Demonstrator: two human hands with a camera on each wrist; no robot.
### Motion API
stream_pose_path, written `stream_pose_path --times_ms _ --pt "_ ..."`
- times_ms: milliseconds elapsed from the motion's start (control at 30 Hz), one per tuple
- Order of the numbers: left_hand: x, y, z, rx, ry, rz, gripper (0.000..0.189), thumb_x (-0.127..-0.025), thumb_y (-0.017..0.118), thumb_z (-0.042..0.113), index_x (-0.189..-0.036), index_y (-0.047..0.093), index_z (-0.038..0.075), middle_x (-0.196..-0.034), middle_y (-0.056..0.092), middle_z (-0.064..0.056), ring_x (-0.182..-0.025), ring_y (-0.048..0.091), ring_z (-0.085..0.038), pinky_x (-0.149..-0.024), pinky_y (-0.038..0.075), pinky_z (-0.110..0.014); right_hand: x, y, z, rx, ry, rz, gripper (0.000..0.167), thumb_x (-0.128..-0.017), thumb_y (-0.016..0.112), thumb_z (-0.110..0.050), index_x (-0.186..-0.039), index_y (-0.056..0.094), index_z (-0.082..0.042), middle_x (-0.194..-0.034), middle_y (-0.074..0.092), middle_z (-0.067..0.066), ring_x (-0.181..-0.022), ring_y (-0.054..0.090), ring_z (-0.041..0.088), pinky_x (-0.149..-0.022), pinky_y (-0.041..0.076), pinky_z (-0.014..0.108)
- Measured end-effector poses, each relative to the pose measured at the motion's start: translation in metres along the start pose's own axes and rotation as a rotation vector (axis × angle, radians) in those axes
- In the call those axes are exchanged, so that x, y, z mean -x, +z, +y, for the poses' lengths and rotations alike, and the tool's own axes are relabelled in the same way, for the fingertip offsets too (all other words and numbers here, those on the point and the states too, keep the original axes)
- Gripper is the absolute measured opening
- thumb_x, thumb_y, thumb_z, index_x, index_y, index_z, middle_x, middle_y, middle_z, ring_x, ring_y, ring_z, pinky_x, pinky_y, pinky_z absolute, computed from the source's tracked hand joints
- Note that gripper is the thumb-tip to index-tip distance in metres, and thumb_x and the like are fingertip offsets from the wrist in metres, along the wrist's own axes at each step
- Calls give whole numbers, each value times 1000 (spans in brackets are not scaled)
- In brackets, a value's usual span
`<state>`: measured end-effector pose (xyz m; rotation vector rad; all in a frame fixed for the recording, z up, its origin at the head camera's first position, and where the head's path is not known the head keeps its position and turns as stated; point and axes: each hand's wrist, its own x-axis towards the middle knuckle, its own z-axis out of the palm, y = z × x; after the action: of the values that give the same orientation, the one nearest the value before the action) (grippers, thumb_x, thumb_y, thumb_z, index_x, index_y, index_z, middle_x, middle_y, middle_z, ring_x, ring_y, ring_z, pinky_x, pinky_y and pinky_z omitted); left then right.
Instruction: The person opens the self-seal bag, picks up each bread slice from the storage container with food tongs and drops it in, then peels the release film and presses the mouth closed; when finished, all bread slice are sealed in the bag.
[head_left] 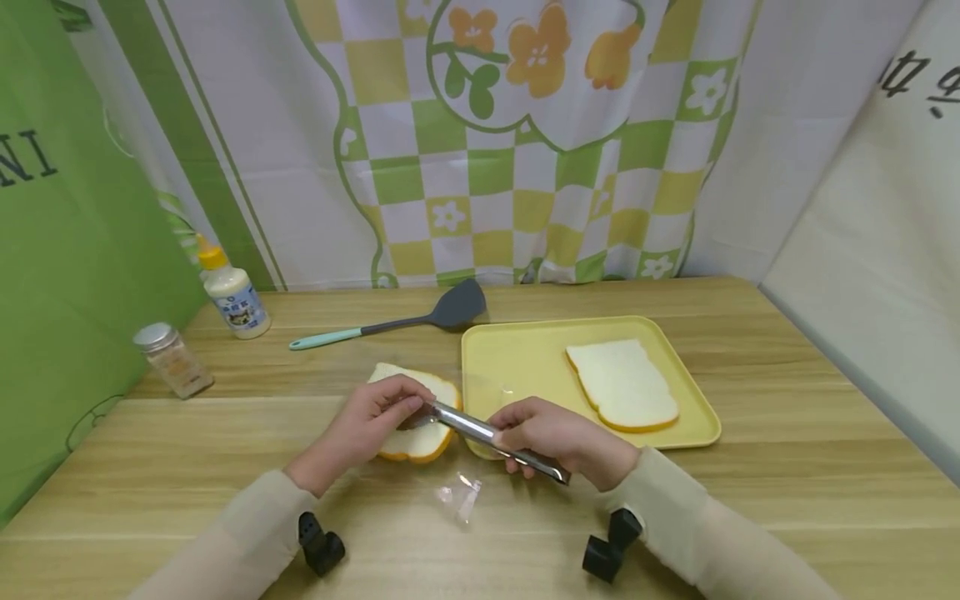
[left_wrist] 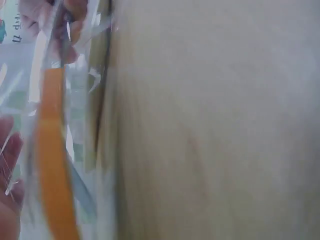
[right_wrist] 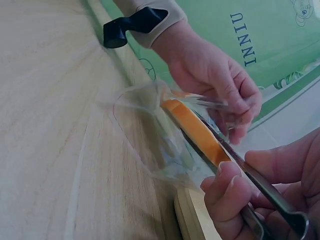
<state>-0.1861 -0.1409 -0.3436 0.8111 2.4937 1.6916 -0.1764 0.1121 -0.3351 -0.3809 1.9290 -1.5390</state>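
Metal tongs [head_left: 468, 423] reach leftward from my right hand [head_left: 551, 433], whose thumb and fingers grip their arms. The jaws of the tongs lie along both faces of a bread slice [head_left: 431, 385], its orange crust edge [right_wrist: 192, 127] showing between them in the right wrist view. Clear plastic bag film [right_wrist: 150, 145] surrounds this slice and trails toward the table. My left hand [head_left: 371, 421] pinches the film between thumb and fingers near the tong tips. In the left wrist view the film and crust [left_wrist: 55, 150] pass close by my left fingers [left_wrist: 10, 155].
A yellow tray [head_left: 517, 350] with another bread slice [head_left: 626, 383] lies to the right. Behind are a spatula [head_left: 457, 307] with a mint handle, a yellow-capped squeeze bottle [head_left: 236, 296] and a silver-lidded jar [head_left: 176, 362]. A printed curtain [head_left: 525, 192] hangs along the table's back.
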Motion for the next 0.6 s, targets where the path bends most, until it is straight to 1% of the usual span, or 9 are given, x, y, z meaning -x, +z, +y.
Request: stream_pose_path --times_ms 100,267,333,400,500,600 --pt "0 1 -2 -12 -14 3 14 -93 52 4 -98 66 2 -94 64 -13 -81 62 -17 -71 54 -29 -1 2 0 -23 6 -1 28 -89 51 -3 -113 53 11 -75 52 7 -56 52 10 -46 41 18" --pt "4 -3 -4 -87 -34 60 14 -94 52 6 -95 66 7 -91 66 -7 -79 61 -19 -69 53 -28 -1 -1 5 -64 28 -5 30 -89 50 -2 -115 51 12 -77 54 8 -57 53 10 -47 43 17" --pt "5 -5 -5 -84 -33 74 14 -94 52 6 -95 66 7 -92 66 -7 -80 61 -20 -70 53 -27 0 -2 6 -73 32 -5 31 -89 49 -2 -116 50 12 -78 55 8 -57 53 10 -47 43 17" --pt "4 -6 -6 -67 -22 78 14 -94 51 6 -95 66 5 -91 66 -9 -80 61 -20 -70 53 -27 0 -3 7 -82 31 -7 31 -90 49 -3 -116 50 12 -77 55 9 -57 53 10 -47 43 17" --pt "3 -4 -5 -41 7 63 15 -94 51 5 -95 65 3 -91 65 -12 -82 61 -19 -72 53 -27 -1 -2 6 -87 6 -16 32 -89 49 -4 -116 49 13 -74 55 7 -57 53 10 -47 43 17" --pt "1 1 -2 -46 28 65 15 -94 51 6 -95 66 2 -92 64 -11 -85 59 -14 -74 51 -24 -4 0 4 -94 -15 -16 32 -89 49 -4 -116 48 14 -69 54 6 -57 53 9 -47 43 17"
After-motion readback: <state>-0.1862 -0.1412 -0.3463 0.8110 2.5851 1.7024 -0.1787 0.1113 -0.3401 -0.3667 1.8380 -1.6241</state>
